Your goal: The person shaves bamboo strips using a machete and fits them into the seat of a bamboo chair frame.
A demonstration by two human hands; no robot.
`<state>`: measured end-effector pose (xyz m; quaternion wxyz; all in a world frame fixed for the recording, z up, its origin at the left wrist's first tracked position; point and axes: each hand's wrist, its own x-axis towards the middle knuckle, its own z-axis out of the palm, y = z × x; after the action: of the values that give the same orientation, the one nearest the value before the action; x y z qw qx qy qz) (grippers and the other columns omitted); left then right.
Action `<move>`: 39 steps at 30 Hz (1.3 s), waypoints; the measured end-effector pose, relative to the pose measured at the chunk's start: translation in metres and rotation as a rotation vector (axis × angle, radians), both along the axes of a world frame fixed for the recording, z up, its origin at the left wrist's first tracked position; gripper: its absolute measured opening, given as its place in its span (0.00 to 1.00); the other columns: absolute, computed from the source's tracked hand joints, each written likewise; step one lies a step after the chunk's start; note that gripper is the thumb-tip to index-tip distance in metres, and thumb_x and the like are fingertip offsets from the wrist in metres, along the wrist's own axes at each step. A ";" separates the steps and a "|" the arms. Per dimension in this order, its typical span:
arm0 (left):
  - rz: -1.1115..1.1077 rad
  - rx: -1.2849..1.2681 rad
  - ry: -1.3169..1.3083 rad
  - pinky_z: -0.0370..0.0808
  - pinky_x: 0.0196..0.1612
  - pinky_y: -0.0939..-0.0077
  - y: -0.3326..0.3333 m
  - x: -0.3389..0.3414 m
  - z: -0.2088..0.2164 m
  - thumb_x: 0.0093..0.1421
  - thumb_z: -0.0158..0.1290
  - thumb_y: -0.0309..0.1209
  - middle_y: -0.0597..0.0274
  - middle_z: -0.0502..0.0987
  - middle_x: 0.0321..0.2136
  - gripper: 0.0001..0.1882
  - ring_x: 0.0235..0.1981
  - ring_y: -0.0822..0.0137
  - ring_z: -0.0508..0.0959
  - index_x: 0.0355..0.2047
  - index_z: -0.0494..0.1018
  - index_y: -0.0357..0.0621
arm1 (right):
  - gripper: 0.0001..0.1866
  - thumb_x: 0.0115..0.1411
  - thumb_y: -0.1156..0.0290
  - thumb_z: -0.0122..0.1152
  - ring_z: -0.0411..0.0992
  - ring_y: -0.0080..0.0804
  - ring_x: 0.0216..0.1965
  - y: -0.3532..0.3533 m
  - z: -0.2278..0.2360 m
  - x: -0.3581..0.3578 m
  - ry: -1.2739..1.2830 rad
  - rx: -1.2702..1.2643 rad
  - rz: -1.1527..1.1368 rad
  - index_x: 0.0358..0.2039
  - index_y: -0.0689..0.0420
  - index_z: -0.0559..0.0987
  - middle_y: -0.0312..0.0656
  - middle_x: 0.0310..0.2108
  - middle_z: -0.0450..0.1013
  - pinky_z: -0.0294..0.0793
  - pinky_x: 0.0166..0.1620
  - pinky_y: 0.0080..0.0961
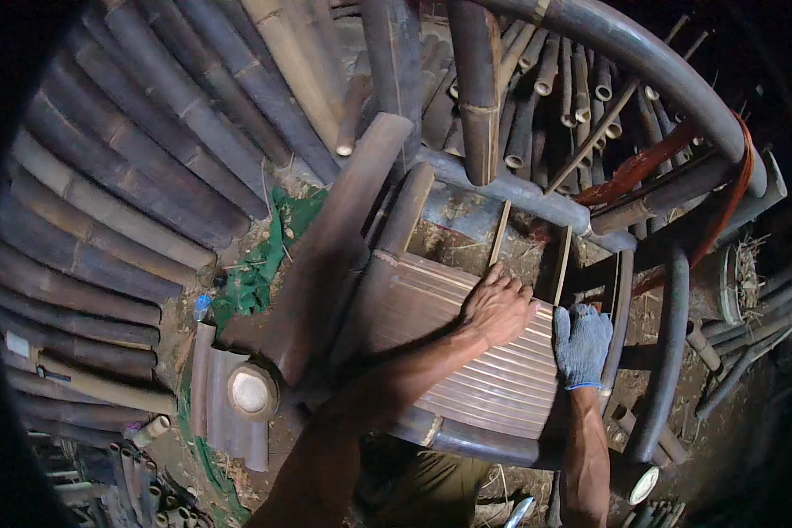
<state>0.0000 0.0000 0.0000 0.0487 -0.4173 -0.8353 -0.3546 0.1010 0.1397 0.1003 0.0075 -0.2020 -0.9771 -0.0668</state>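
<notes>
Two hands are at the slats (480,400), which lie side by side within the frame (484,442); the left hand (502,305), bare, rests on their far edge with fingers bent, slats beneath it and spreading toward seven o'clock; the right hand (583,348), in a grey glove, sits at their right end, slats toward its nine o'clock; whether either hand truly grips one, I cannot tell; each slat looks light, stiff, a bit slippery and apt to split, probably best held near its ends; two strips (499,231) reach toward twelve o'clock.
</notes>
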 end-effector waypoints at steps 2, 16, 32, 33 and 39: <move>-0.014 0.002 -0.062 0.57 0.68 0.47 -0.025 0.008 -0.003 0.69 0.46 0.44 0.47 0.80 0.41 0.21 0.49 0.49 0.78 0.41 0.77 0.38 | 0.22 0.64 0.55 0.59 0.69 0.56 0.51 -0.019 -0.013 0.013 0.048 0.013 0.051 0.48 0.62 0.78 0.57 0.45 0.74 0.59 0.65 0.51; -0.020 -0.324 0.047 0.49 0.73 0.49 -0.115 0.030 -0.018 0.66 0.50 0.49 0.43 0.61 0.67 0.37 0.70 0.47 0.57 0.67 0.61 0.37 | 0.39 0.63 0.49 0.59 0.58 0.64 0.67 -0.201 -0.043 0.158 0.030 -0.527 0.422 0.66 0.64 0.64 0.61 0.66 0.61 0.54 0.70 0.53; 0.239 -0.437 -0.070 0.70 0.49 0.42 -0.184 -0.037 -0.041 0.70 0.46 0.48 0.48 0.81 0.30 0.24 0.38 0.43 0.80 0.29 0.79 0.42 | 0.25 0.64 0.49 0.56 0.72 0.53 0.32 -0.072 -0.100 0.009 0.338 -0.198 0.048 0.23 0.59 0.80 0.52 0.24 0.75 0.67 0.47 0.48; 0.232 -0.463 -0.083 0.71 0.47 0.42 -0.185 -0.039 -0.041 0.70 0.46 0.49 0.48 0.81 0.30 0.25 0.38 0.43 0.79 0.28 0.79 0.42 | 0.25 0.64 0.49 0.56 0.72 0.53 0.31 -0.071 -0.099 0.005 0.333 -0.209 0.045 0.21 0.59 0.80 0.53 0.23 0.74 0.67 0.45 0.49; 0.164 -0.664 -0.051 0.70 0.48 0.43 -0.188 -0.050 -0.050 0.70 0.44 0.50 0.47 0.81 0.35 0.25 0.43 0.46 0.78 0.31 0.79 0.43 | 0.23 0.63 0.51 0.57 0.73 0.54 0.35 -0.072 -0.089 0.005 0.293 -0.255 0.007 0.26 0.60 0.81 0.53 0.26 0.75 0.66 0.49 0.50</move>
<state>-0.0497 -0.1877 -0.0500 -0.0824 -0.3329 -0.9368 -0.0685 0.1063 0.0682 0.0114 0.1242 -0.2054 -0.9668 0.0876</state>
